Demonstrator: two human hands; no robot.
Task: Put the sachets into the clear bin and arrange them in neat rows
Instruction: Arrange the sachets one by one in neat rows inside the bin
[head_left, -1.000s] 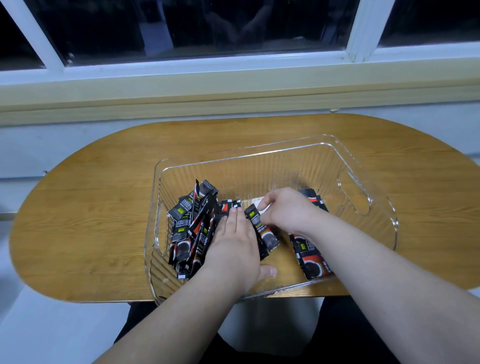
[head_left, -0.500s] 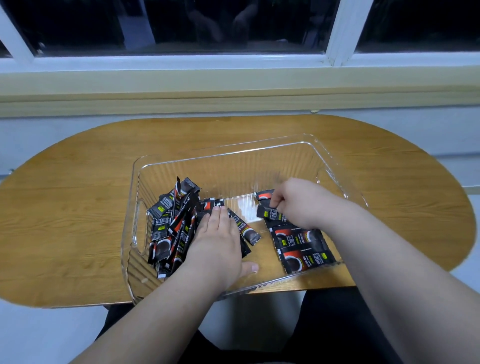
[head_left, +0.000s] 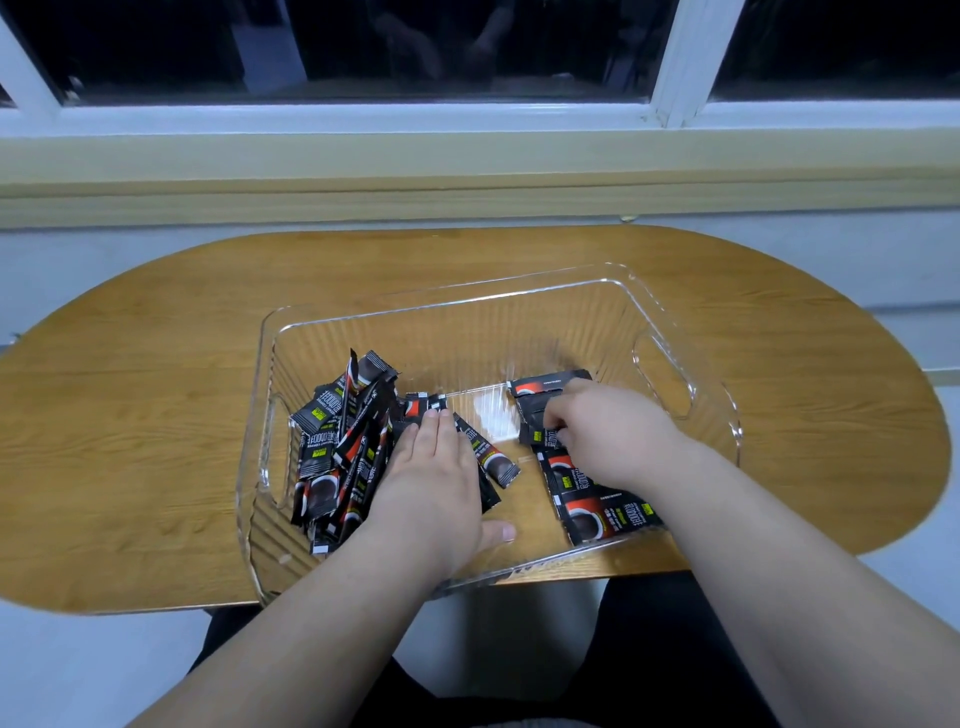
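Head view. All sachets (head_left: 322, 415) seen are already inside clear bin (head_left: 519, 293), which sits on tabletop (head_left: 156, 415) nr its front edge; none visible on the wood outside it. So step 1 looks done. Arranging est. under halfway.

Sorted: row (head_left: 597, 512) along right side of bin floor, sachets flat, side by side, running front to back.
Unsorted: heap (head_left: 343, 457) at left end, sachets crossed and tilted, a few leaning up twd the wall. One stray sachet (head_left: 493, 462) lies diagonal btwn heap and row.

left hand (head_left: 431, 478): flat, fingers straight and together, palm down on right edge of heap, grips nothing.
right hand (head_left: 608, 431): fingers curled, pinching a sachet (head_left: 537, 423) at far part of row, w/ one more lying just beyond it.

Counts:
- bin 1, hands 2
- row: min 4 show, forearm hides part
- heap: approx a dozen or more, overlap too thick for exact no.
- stray 1

Left to do, as I judge: shift heap across, lay further rows.
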